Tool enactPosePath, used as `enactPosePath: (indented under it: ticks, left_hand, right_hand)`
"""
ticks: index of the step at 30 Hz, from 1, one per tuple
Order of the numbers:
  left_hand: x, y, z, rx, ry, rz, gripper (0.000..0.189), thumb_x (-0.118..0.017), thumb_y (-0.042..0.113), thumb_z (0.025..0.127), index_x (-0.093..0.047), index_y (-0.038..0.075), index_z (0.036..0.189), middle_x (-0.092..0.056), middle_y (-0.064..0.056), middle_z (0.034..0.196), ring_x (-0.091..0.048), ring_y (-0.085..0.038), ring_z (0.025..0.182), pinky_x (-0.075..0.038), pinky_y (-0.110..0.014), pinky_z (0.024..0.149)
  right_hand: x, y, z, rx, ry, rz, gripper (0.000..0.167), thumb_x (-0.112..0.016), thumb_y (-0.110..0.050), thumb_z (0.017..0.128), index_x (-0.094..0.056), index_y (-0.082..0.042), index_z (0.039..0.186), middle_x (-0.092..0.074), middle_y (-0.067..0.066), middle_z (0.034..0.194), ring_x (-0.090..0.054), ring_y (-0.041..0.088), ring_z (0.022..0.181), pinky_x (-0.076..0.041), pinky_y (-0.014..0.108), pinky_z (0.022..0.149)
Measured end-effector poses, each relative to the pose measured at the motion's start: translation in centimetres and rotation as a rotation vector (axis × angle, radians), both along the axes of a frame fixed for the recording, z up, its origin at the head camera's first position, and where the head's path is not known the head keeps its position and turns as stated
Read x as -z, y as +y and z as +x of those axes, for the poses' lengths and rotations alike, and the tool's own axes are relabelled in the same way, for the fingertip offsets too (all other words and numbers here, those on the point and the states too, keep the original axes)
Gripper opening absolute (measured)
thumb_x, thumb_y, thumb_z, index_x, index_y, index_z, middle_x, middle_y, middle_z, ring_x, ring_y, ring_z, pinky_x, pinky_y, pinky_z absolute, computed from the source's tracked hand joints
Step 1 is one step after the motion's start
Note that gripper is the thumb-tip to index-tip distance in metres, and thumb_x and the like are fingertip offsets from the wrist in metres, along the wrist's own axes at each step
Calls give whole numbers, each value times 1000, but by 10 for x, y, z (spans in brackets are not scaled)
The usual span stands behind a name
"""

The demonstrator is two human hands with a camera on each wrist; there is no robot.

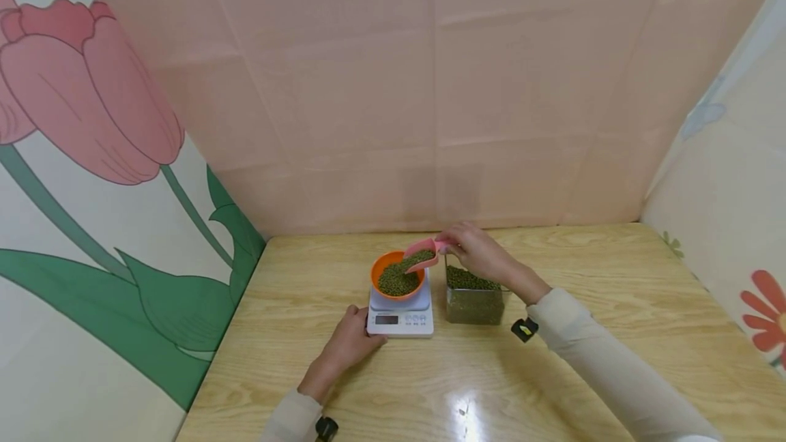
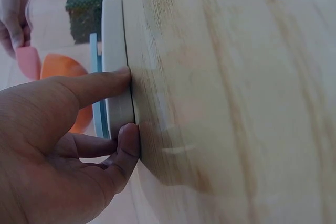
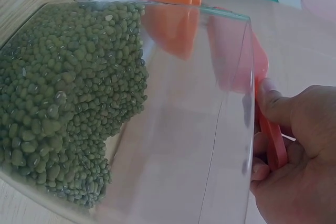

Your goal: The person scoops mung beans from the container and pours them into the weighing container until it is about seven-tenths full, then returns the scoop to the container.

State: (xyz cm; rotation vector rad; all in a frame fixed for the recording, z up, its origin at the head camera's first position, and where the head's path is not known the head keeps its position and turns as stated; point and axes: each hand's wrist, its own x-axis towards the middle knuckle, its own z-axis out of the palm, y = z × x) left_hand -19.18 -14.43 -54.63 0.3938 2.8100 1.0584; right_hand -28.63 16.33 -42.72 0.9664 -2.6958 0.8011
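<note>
A pink scoop [image 1: 421, 254] with green mung beans in it tilts over an orange bowl [image 1: 374, 283]. My right hand [image 1: 475, 251] grips the scoop's handle, its fingers curled round it in the right wrist view. More mung beans [image 1: 398, 281] lie in the bowl, which sits on a white kitchen scale [image 1: 402, 330]. At the scale's front left corner, my left hand [image 1: 350, 340] holds the edge, thumb along the front and fingers at the side. The scale's display is too small to read.
Right of the scale stands a clear container [image 1: 474, 309] part filled with mung beans [image 3: 68, 93]. The wooden table [image 1: 295, 271] meets a pink-covered wall [image 1: 344, 108] at the back. Flower-patterned panels flank both sides.
</note>
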Motion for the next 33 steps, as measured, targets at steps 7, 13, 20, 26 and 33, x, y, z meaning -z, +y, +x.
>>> enactPosePath:
  ticks: [7,13,20,26,33]
  left_hand:
    - [-1,0,0,-3,5,-4,58,-86,20,90,-65,-2,140,-63,-9,110,-49,-18,95,-49,-32,83]
    - [0,0,-1,-1,-5,12,53,-85,19,91,-68,0,137,-63,-8,110,-48,-18,95,-49,-31,82]
    - [0,0,0,-2,-16,22,51,-85,19,91,-69,1,135,-61,-8,108,-48,-18,95,-48,-30,80]
    - [0,1,0,-1,-22,25,52,-85,19,91,-68,0,136,-61,-8,110,-48,-18,95,-48,-31,80]
    - [1,0,-1,6,-19,24,53,-85,19,91,-68,1,137,-64,-7,110,-47,-18,96,-48,-30,80]
  right_hand:
    - [-1,-1,1,-11,23,21,20,-72,-11,100,-76,2,114,-77,17,111,-69,36,109,-55,53,98]
    - [-2,-3,2,0,41,49,22,-72,-13,101,-75,2,117,-77,17,115,-69,36,113,-55,54,100]
    - [-4,-5,4,11,46,74,23,-71,-12,102,-75,1,120,-76,17,119,-67,37,116,-54,55,103]
    - [-7,-7,6,7,36,94,23,-72,-11,101,-75,0,121,-76,16,120,-67,35,117,-54,53,104]
    - [-8,-8,8,-3,58,110,24,-73,-10,100,-75,0,121,-76,15,120,-67,34,116,-55,51,102]
